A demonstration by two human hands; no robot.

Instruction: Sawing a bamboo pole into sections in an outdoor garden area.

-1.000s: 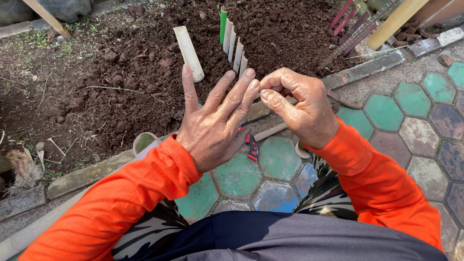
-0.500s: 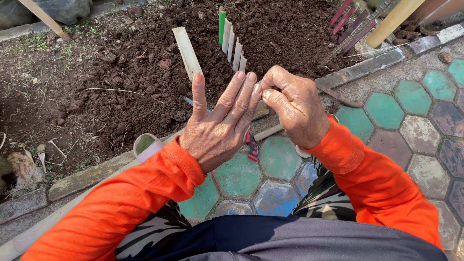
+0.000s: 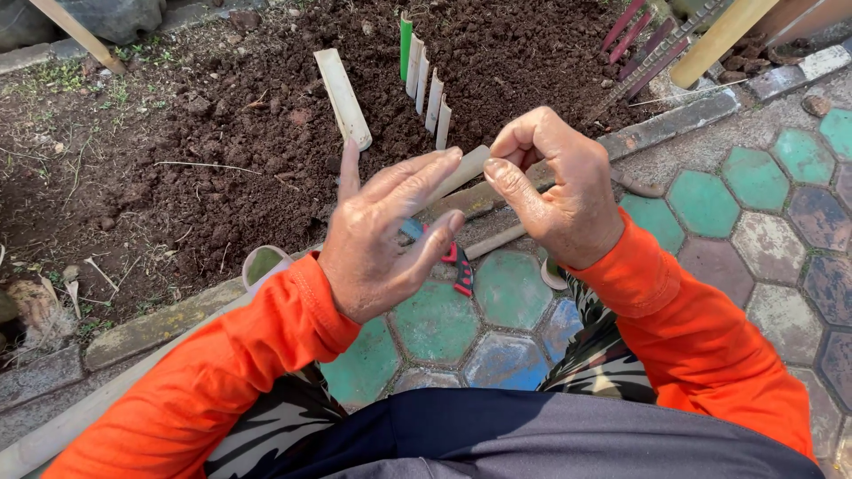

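My left hand (image 3: 382, 235) is raised over the paving with its fingers apart and slightly bent, holding nothing. My right hand (image 3: 555, 191) is just to its right, with thumb and forefinger pinched together close to the left fingertips; I see nothing between them. Behind the fingertips a pale bamboo slat (image 3: 469, 168) lies across the stone edging (image 3: 674, 120). Below the hands a red-and-black cutting tool (image 3: 461, 268) lies on the hexagonal pavers (image 3: 701, 200), partly hidden by my left hand. Both sleeves are orange.
A row of short bamboo stakes (image 3: 428, 89), one of them green (image 3: 405, 35), stands in the dark soil bed (image 3: 222, 168). A loose bamboo slat (image 3: 342, 84) lies on the soil. A cut bamboo tube (image 3: 264, 264) sits by the edging. Poles (image 3: 719, 35) lean at top right.
My hands have drawn slightly apart: the right pinch has left the left fingertips and the left fingers have curled forward. The bamboo slat now shows between them.
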